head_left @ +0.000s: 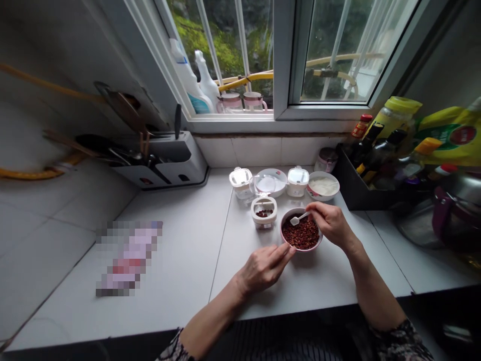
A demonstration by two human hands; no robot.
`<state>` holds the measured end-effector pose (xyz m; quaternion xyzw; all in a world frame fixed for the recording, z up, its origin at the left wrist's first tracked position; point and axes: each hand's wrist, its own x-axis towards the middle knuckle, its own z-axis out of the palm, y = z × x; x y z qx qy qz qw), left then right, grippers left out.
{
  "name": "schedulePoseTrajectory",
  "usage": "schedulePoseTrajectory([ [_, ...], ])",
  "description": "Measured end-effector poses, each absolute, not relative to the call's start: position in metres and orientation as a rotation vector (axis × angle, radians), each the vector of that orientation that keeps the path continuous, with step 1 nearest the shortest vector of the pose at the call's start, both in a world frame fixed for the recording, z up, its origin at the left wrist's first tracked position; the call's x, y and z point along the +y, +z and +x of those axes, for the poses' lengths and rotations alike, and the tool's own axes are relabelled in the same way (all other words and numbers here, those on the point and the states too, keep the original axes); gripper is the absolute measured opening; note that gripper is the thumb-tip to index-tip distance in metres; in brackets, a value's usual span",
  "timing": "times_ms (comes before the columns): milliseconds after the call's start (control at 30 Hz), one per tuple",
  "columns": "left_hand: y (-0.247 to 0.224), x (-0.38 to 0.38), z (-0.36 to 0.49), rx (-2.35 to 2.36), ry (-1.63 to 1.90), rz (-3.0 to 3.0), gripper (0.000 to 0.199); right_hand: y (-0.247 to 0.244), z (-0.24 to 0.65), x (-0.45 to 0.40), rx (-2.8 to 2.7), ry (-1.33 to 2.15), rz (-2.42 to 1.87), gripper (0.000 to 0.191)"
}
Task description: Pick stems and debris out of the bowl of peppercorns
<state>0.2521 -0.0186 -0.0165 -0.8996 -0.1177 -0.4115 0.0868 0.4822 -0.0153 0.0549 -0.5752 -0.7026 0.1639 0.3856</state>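
Note:
A pink-rimmed bowl [319,239] on the counter is filled with dark red dried peppercorns [302,234]. In my right hand [332,224] is a small white plastic spoon [296,220], pinched by its handle, its scoop tilted over the peppercorns. My left hand [265,266] has its fingers held together on the bowl's near left rim; the thumb is hidden. Just left of the bowl stands a clear seasoning jar [264,222] with a white top frame, some dark red pieces inside.
Behind are two white-lidded jars [241,177] [298,181], a plate [276,175] and a bowl of white powder [323,187]. A bottle-filled dark box [349,195] and a pot [447,210] stand right; a utensil holder [184,168] and a blurred packet [131,260] lie left.

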Motion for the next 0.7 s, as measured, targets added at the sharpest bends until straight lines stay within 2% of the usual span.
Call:
schedulePoseTrajectory([
  [167, -0.0194, -0.0182, 0.2513, -0.353, -1.215, -2.681, 0.031, 0.0489, 0.4754, -0.0132, -1.820, 0.548, -1.465, 0.021],
  [700, -0.0195, -0.0180, 0.2510, -0.351, -1.213, -2.682, 0.032, 0.0527, 0.4818, -0.0079, -1.217, 1.042, -1.413, 0.022],
])
